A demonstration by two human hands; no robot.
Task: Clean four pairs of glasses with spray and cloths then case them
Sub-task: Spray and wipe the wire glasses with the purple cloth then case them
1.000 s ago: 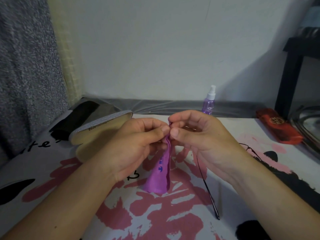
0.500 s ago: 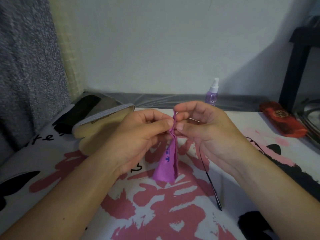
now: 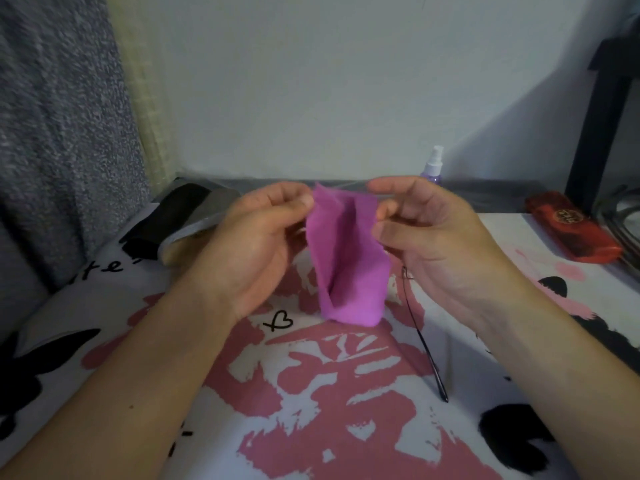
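A purple cleaning cloth (image 3: 346, 258) hangs spread between my hands above the patterned table. My left hand (image 3: 256, 244) pinches its upper left corner and my right hand (image 3: 426, 230) pinches its upper right edge. A pair of thin black-framed glasses (image 3: 426, 344) lies on the table under my right hand, one temple arm pointing toward me. A purple spray bottle (image 3: 433, 166) stands at the back behind my right hand. An open beige-lined case (image 3: 180, 244) lies behind my left hand, partly hidden by it.
A red glasses case (image 3: 571, 230) lies at the back right beside a metal tray (image 3: 623, 216). A black case (image 3: 162, 220) sits at the back left against a grey curtain (image 3: 52, 133). A dark furniture leg (image 3: 595, 116) stands at the right.
My hands have moved apart and risen, pulling the bunched cloth open into a spread sheet. The glasses stay on the table.
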